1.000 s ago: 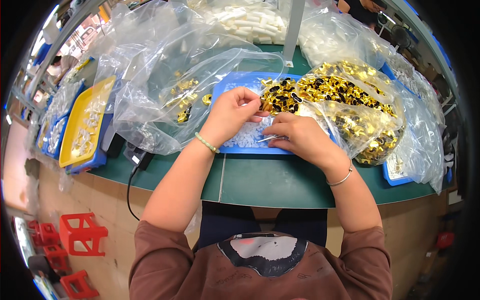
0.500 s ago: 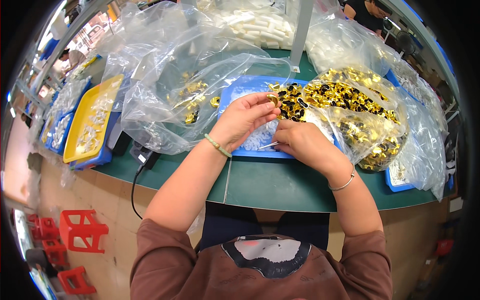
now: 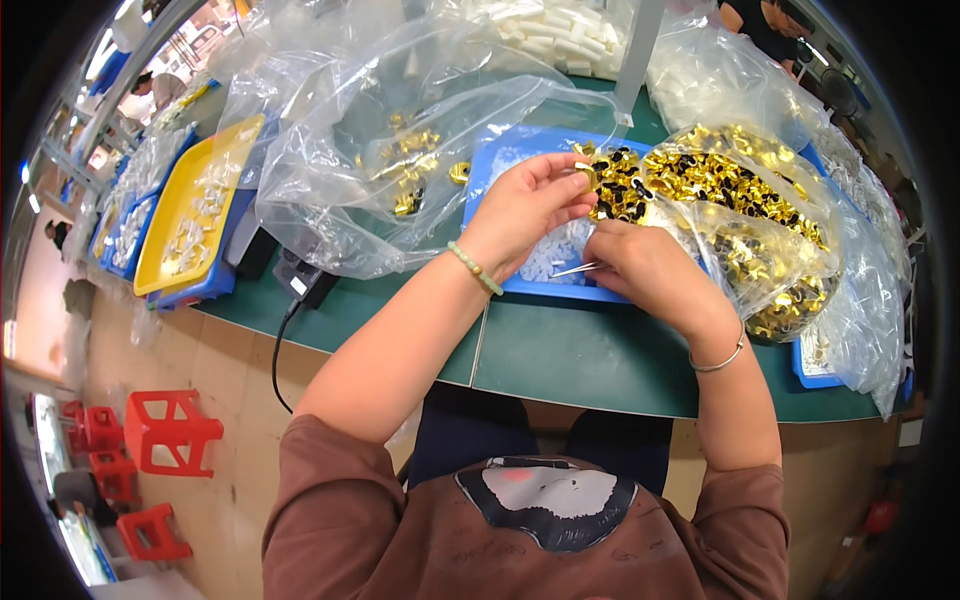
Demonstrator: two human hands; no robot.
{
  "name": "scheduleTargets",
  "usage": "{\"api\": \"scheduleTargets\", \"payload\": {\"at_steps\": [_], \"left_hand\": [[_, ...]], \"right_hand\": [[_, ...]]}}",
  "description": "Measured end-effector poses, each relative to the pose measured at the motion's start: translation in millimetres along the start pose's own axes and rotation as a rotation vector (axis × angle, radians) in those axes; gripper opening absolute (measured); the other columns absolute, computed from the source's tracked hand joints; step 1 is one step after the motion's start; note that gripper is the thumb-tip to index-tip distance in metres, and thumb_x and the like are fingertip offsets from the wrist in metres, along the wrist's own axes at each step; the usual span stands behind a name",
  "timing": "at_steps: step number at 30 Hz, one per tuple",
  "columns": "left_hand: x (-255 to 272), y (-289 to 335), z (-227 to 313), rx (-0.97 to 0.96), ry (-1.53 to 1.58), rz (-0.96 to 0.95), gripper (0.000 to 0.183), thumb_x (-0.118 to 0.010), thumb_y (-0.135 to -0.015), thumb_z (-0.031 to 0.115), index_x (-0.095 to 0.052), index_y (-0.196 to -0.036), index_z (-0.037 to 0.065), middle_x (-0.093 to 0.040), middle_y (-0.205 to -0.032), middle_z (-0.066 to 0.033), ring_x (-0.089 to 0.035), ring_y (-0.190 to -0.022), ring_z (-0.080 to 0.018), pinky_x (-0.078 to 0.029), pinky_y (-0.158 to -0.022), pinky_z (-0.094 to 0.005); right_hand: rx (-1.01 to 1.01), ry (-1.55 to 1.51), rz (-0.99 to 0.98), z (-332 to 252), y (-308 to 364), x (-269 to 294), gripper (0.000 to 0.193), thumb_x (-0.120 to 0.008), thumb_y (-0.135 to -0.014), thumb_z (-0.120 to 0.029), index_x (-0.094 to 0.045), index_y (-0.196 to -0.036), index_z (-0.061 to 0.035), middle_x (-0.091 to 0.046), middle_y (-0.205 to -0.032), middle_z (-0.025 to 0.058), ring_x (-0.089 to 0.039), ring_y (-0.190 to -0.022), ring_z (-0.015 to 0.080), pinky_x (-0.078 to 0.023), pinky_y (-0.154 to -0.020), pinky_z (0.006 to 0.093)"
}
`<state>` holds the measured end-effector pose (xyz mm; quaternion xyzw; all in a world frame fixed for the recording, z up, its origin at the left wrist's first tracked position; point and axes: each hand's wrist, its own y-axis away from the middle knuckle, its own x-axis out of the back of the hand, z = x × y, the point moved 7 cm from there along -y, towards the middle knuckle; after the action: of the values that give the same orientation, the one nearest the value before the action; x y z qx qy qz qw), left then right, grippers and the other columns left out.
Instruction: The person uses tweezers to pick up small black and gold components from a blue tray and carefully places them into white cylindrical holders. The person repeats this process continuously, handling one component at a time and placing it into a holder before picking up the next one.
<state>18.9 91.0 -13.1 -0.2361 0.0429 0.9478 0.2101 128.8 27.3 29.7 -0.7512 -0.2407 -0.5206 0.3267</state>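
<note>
My left hand (image 3: 535,205) pinches a small shiny gold part (image 3: 586,178) between thumb and fingertips, above a blue tray (image 3: 482,158). Just to its right and nearer me, my right hand (image 3: 650,265) is closed around slim metal tweezers (image 3: 578,269), their tips pointing left over the tray. Small white translucent pieces (image 3: 545,258) lie in the tray under my hands. Behind my fingers, at the tray's right part, is a heap of gold-and-black parts (image 3: 622,180). My right fingers partly hide the tweezers' grip end.
At the right bulges a clear bag of gold parts (image 3: 740,185). Another clear plastic bag (image 3: 340,190) with some gold parts spreads left of the tray. A yellow tray (image 3: 150,265) of white pieces, a black device with a cable (image 3: 300,280) and red stools (image 3: 172,432) are further left.
The whole view has shifted, so the table and bags sit further right in it. Both hands keep their holds on the gold part and the tweezers.
</note>
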Motion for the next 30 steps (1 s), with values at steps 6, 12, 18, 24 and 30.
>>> {"api": "scheduleTargets", "payload": {"at_steps": [6, 12, 18, 24, 30], "left_hand": [[0.2, -0.3, 1.5, -0.024, -0.006, -0.008, 0.035, -0.063, -0.094, 0.013, -0.056, -0.126, 0.001, -0.065, -0.109, -0.0078, -0.063, -0.098, -0.0159, -0.052, -0.09, -0.0277], [2.9, -2.2, 0.7, -0.037, -0.002, -0.006, 0.032, -0.063, -0.094, 0.012, -0.059, -0.123, 0.0, -0.066, -0.11, -0.0078, -0.063, -0.098, -0.0153, -0.051, -0.089, -0.027], [7.3, -8.0, -2.6, -0.086, 0.031, -0.061, 0.028, -0.064, -0.093, 0.011, -0.06, -0.117, -0.002, -0.067, -0.102, -0.0076, -0.064, -0.092, -0.0143, -0.053, -0.085, -0.027], [-2.8, 3.7, 2.4, 0.053, 0.023, 0.059, 0.031, -0.061, -0.096, 0.015, -0.057, -0.124, 0.001, -0.063, -0.107, -0.0041, -0.058, -0.095, -0.0117, -0.049, -0.088, -0.0245], [-2.8, 2.8, 2.8, 0.003, 0.059, -0.057, 0.027, -0.061, -0.095, 0.014, -0.06, -0.118, 0.001, -0.065, -0.104, -0.0059, -0.062, -0.094, -0.0134, -0.051, -0.086, -0.0271]], "right_hand": [[0.022, -0.062, 0.062, 0.7, 1.0, 1.5, 0.015, -0.069, -0.076, -0.005, -0.059, -0.088, -0.0021, -0.062, -0.085, 0.0139, -0.063, -0.08, 0.0339, -0.05, -0.071, 0.0415], [0.017, 0.091, 0.029, 2.7, 0.7, -4.8, 0.011, -0.067, -0.077, -0.007, -0.059, -0.083, -0.0024, -0.062, -0.082, 0.0141, -0.062, -0.077, 0.035, -0.05, -0.068, 0.0432], [0.08, 0.068, 0.142, 2.8, 0.4, -1.4, 0.011, -0.064, -0.075, -0.007, -0.055, -0.077, -0.002, -0.062, -0.078, 0.0156, -0.062, -0.076, 0.0364, -0.05, -0.066, 0.0445], [0.017, 0.018, 0.128, 8.0, 2.2, -3.1, 0.011, -0.064, -0.074, -0.005, -0.055, -0.078, -0.0012, -0.064, -0.081, 0.0149, -0.063, -0.077, 0.0356, -0.05, -0.067, 0.0437], [-0.018, -0.157, 0.359, 10.2, 4.3, 13.3, 0.014, -0.067, -0.074, -0.005, -0.064, -0.087, -0.0038, -0.063, -0.08, 0.0134, -0.062, -0.076, 0.034, -0.049, -0.067, 0.0424]]}}
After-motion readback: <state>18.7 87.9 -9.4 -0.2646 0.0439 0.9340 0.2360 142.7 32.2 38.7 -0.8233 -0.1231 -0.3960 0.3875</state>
